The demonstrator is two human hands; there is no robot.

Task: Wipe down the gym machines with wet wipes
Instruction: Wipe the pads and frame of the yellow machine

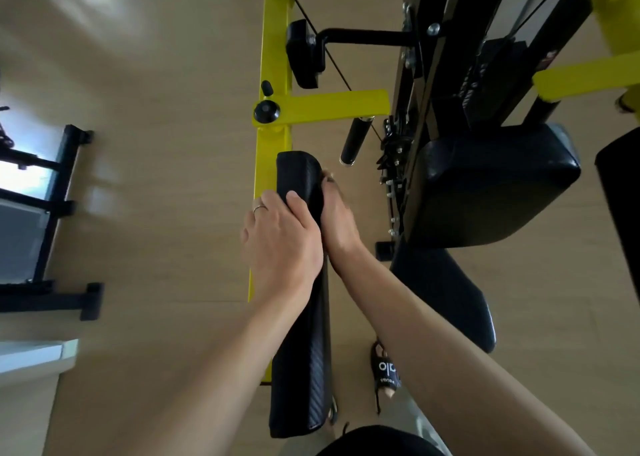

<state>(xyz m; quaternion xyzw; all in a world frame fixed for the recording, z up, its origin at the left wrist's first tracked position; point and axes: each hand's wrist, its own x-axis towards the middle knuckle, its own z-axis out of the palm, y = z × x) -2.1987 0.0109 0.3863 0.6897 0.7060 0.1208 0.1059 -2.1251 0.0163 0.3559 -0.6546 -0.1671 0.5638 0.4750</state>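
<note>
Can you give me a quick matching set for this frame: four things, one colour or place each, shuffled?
Things:
1. long pad
2. frame bar
3. left hand
4. sandal

Descriptions:
A. yellow
B. on the floor, right of the long pad
C. black, gripped from both sides
D. wears a ring

Pairs: 1-C, 2-A, 3-D, 4-B

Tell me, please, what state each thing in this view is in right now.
Long black pad: held between both hands, no wipe visible.
Left hand: gripping the pad's left side, thumb on top.
Right hand: pressed against the pad's right side.
Yellow frame: untouched.
Black seat pad: untouched.
</note>
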